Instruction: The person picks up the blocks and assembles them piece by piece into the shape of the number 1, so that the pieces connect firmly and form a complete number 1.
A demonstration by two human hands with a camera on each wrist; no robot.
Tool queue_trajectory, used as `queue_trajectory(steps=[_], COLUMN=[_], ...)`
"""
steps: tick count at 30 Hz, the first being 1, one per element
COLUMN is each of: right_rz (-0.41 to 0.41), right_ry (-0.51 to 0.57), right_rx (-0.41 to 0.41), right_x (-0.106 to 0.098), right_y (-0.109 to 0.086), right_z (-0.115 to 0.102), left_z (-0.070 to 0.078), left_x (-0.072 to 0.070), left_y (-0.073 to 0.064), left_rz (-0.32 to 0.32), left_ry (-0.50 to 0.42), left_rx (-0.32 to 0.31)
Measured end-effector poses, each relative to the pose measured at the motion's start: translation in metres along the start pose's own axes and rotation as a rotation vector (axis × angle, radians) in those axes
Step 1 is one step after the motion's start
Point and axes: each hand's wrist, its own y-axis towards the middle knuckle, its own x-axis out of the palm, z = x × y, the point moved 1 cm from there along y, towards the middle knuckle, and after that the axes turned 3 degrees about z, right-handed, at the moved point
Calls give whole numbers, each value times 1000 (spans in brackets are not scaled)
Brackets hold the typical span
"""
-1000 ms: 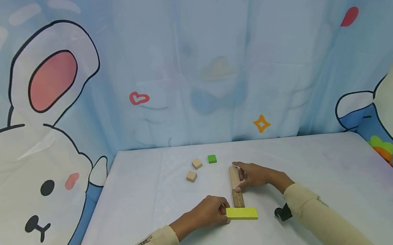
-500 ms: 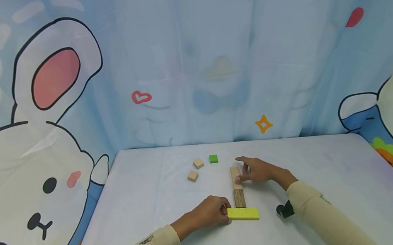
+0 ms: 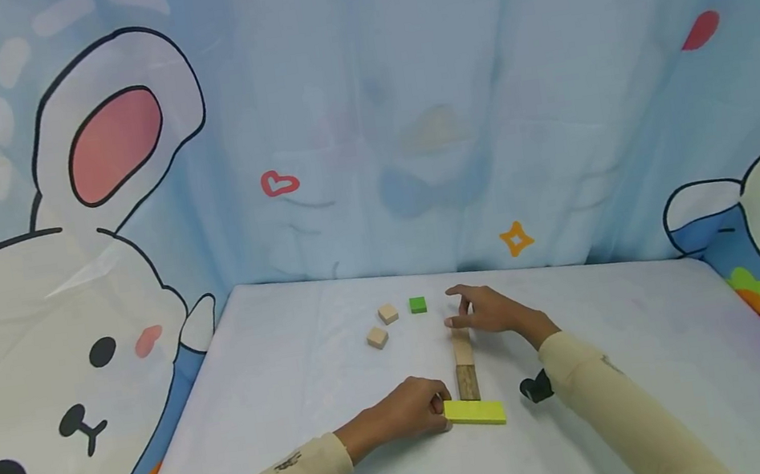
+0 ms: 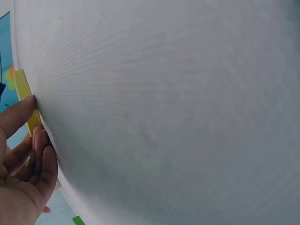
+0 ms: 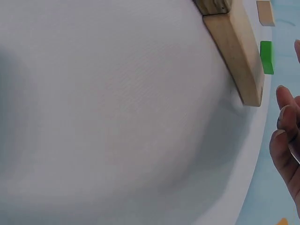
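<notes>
My left hand (image 3: 407, 409) pinches the left end of a yellow block (image 3: 475, 412), thumb on one face in the left wrist view. Behind the yellow block lies a dark-grained wooden block (image 3: 468, 382), and a pale wooden block (image 3: 463, 348) continues the line away from me, end to end with it. My right hand (image 3: 496, 310) hovers near the far end of the pale block, holding nothing, its index finger extended. In the right wrist view, the fingers (image 5: 283, 150) are apart from the pale block. In the head view this hand hides the pale block's far end.
Two small pale cubes (image 3: 377, 338) and a small green block (image 3: 418, 305) sit farther back on the white table (image 3: 310, 360), left of the row. A blue printed curtain (image 3: 348, 112) hangs behind the table's far edge.
My right hand has let go of the pale block and moved away from me, toward its far end. My left hand keeps its pinch on the yellow block. The head view has shifted slightly.
</notes>
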Motion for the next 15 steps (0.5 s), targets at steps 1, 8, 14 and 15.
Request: queue_trajectory(steps=[1, 8, 14, 15], right_rz=[1, -20, -41, -49], right_ry=[2, 20, 22, 21], right_rx=[0, 7, 36, 48], right_x=[0, 4, 6, 7], right_y=[3, 22, 34, 35], right_z=[-1, -13, -17, -18], left_z=[-1, -2, -3, -3], left_x=[0, 0, 1, 1], left_y=[0, 1, 1, 2], left_rz=[0, -1, -6, -4], left_ry=[4, -12, -18, -9], left_rx=[3, -14, -19, -17])
